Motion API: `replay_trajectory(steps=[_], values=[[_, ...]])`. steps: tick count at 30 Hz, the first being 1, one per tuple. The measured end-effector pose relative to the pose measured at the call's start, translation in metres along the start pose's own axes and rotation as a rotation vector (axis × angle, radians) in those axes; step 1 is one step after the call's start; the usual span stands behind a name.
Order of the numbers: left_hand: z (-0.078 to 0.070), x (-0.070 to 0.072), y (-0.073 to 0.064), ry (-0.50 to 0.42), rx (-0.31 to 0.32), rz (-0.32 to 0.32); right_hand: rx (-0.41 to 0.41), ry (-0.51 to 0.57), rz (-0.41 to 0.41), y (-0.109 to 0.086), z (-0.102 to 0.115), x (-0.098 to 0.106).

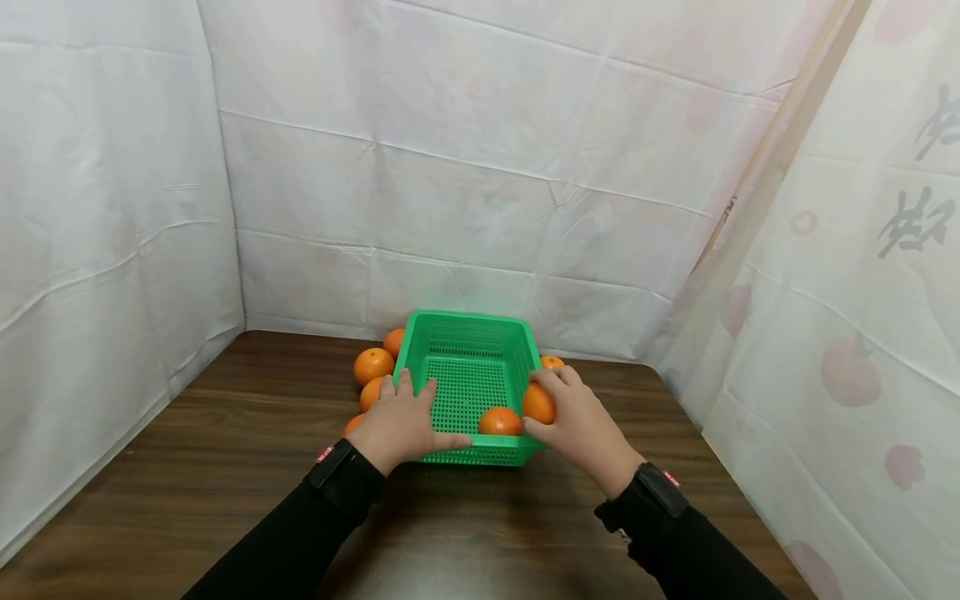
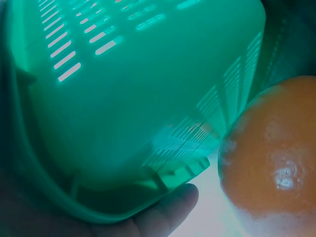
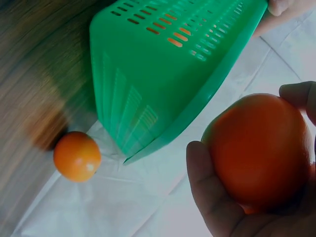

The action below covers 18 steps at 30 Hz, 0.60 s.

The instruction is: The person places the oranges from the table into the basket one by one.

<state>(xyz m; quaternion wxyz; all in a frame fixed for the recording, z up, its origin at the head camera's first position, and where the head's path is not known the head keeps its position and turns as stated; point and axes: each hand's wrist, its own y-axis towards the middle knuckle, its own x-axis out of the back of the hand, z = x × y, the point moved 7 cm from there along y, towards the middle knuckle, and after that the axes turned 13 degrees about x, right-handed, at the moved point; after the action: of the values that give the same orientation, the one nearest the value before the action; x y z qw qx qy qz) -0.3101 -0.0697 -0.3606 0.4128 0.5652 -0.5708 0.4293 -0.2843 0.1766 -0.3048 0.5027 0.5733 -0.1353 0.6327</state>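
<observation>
A green plastic basket (image 1: 468,318) with slotted walls stands on the table, with one orange (image 1: 500,422) inside by its front right corner. My left hand (image 1: 397,423) rests on the basket's front left corner, fingers spread and thumb along the front rim. In the left wrist view, one fingertip (image 2: 183,197) shows by the rim, and a large orange (image 2: 276,158) is close beside the basket. My right hand (image 1: 581,427) grips another orange (image 3: 259,150) between thumb and fingers, at the basket's right rim.
Several oranges (image 1: 373,366) lie along the basket's left side, partly hidden by it and my left hand. One more orange (image 1: 552,362) sits behind my right hand. White sheets (image 1: 450,192) hang around the dark wooden table (image 1: 225,467).
</observation>
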Motion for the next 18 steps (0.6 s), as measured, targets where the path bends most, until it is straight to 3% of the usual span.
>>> replay_trajectory(steps=[18], values=[[-0.002, 0.001, -0.003, 0.024, -0.022, -0.007, 0.126, -0.038, 0.135, 0.017, 0.028, -0.018]])
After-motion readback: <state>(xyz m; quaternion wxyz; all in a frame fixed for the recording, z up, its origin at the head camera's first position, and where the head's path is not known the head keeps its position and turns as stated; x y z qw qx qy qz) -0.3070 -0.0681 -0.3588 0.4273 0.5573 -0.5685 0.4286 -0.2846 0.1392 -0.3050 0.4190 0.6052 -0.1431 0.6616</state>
